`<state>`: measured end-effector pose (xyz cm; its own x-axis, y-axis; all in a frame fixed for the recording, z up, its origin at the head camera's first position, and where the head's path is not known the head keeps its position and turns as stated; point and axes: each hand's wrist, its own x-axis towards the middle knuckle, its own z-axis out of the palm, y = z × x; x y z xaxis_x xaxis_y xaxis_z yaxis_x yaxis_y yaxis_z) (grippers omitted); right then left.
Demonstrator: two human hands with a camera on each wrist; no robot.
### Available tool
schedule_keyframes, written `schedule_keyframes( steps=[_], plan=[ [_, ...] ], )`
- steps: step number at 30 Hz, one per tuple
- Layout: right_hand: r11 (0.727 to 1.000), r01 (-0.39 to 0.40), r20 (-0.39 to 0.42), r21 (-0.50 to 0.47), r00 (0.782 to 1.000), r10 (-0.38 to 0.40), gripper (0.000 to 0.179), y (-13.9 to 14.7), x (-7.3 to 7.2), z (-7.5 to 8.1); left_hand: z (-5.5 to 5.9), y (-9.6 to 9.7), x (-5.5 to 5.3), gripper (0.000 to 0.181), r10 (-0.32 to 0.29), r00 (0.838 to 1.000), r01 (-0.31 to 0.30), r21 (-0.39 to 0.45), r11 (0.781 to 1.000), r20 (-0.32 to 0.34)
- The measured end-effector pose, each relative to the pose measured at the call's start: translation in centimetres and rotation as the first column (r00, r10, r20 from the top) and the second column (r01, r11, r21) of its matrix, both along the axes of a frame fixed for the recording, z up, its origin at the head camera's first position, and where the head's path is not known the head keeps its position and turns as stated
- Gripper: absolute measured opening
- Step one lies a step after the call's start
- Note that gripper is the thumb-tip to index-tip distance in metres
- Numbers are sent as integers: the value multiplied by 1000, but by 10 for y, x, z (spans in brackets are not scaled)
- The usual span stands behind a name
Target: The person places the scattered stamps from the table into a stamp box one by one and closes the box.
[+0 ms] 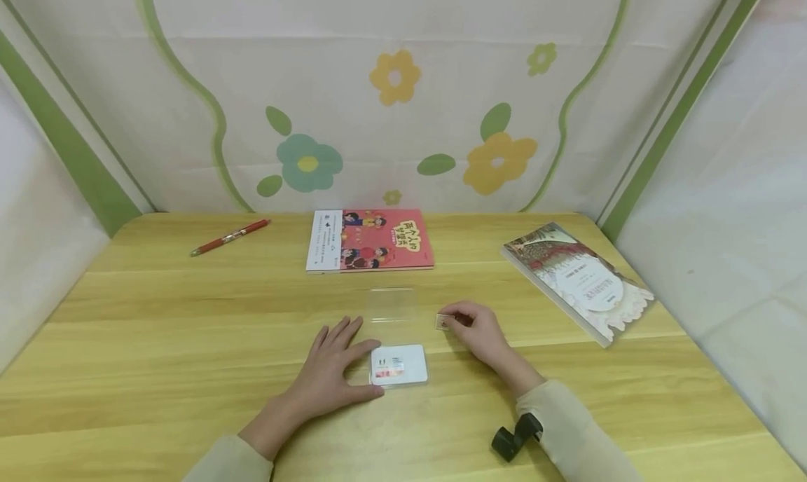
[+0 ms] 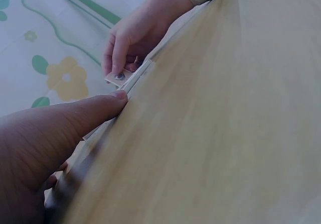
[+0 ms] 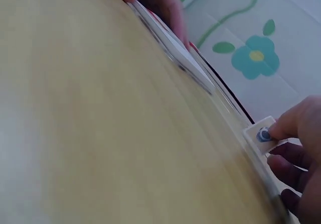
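Note:
A flat white case [image 1: 410, 361] with clear plastic edges lies on the table, a printed label at its left end. My left hand [image 1: 328, 373] holds that end between thumb and forefinger, the other fingers spread on the tabletop. In the left wrist view the thumb [image 2: 108, 106] rests at the case's edge. My right hand [image 1: 476, 328] pinches a small, thin square tile [image 1: 444, 322] between thumb and fingers. In the right wrist view the tile [image 3: 256, 134] is pale with a dark blue picture on it. A clear plastic cover [image 1: 391, 305] lies beyond the case.
A pink and white book [image 1: 384, 240] lies at the back middle of the wooden table [image 1: 157, 342]. Another book [image 1: 583, 282] sits at an angle on the right, and a red pen [image 1: 230, 238] at the back left. A flowered cloth [image 1: 378, 139] hangs behind.

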<state>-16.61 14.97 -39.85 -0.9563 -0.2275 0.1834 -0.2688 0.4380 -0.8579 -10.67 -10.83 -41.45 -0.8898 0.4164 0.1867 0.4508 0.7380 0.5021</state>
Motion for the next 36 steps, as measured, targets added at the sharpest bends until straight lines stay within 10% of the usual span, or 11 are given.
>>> schedule_keyframes(
  steps=[11,30,36],
  plan=[
    [950,-312,153,4,939,307,14,-30,36,27,1,1,0,66,2,1000,-2,-11,1000,-8],
    [934,-330,3,140,943,333,9,-34,37,24,1,0,0,66,1,1000,-1,-4,1000,1],
    [933,-319,-21,166,945,326,10,-29,27,-1,1,0,-1,65,-4,1000,4,8,1000,2]
  ],
)
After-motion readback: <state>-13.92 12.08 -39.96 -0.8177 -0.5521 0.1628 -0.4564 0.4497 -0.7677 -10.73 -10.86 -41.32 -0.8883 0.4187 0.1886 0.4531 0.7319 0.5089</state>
